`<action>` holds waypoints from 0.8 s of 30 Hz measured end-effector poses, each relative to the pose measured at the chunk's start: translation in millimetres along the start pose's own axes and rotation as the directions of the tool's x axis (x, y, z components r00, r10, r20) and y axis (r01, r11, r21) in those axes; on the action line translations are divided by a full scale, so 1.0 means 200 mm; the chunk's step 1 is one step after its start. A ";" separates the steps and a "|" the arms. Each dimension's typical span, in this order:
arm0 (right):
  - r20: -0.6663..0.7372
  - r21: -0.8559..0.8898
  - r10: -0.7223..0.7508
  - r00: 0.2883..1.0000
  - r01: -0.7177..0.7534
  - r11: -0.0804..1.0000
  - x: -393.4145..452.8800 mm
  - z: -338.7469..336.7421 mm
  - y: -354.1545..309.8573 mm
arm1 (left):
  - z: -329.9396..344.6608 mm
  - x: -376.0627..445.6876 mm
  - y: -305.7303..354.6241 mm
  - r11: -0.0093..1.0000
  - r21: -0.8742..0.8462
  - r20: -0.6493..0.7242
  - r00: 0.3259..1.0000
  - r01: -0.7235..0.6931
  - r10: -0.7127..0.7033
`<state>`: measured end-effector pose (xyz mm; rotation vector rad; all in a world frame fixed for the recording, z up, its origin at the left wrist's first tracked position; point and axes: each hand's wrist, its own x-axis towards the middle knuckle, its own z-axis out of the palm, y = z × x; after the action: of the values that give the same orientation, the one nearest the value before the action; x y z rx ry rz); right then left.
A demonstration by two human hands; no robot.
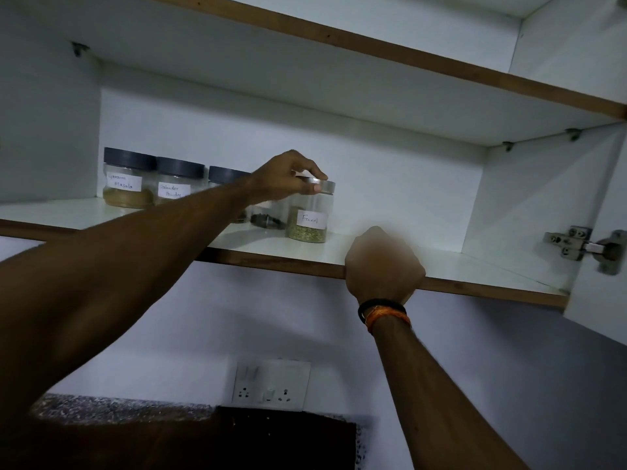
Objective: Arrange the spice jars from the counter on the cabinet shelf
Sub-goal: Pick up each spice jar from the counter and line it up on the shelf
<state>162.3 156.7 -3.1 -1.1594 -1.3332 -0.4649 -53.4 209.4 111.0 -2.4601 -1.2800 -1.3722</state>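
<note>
L forearm hides most of 3rd and 4th jars; 4th jar (268,217) contents dark, label unseen. 5 jars on cabinet shelf (373,256): Garam Masala jar (127,179) at 9 o'clock end, "Coriander Powder" jar (176,184) beside, dark-lidded 3rd jar (225,176), then Fennel jar (310,212). Left hand (288,178) fingers grip Fennel lid. Right hand (383,266) blurred, on shelf edge; fingers can't tell.

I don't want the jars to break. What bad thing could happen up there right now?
The left hand grips the Fennel jar only by its lid, so a loose lid might slip or the jar might tip as it is let go. The left forearm lies across the front of the other jars, such as the Garam Masala jar, and pulling back carelessly might knock one. The right hand is blurred at the shelf edge, so it may be moving and could jolt the shelf.
</note>
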 end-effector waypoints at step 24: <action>-0.075 0.019 -0.035 0.997 0.037 0.999 -0.01 0.01 0.01 | 0.08 0.21 -0.12 0.858 0.514 0.087 0.995 -0.005 -0.046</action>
<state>162.2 159.0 -5.4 -1.0926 -1.2933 -0.5143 -47.1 259.3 123.5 -2.1566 -1.4619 -0.7743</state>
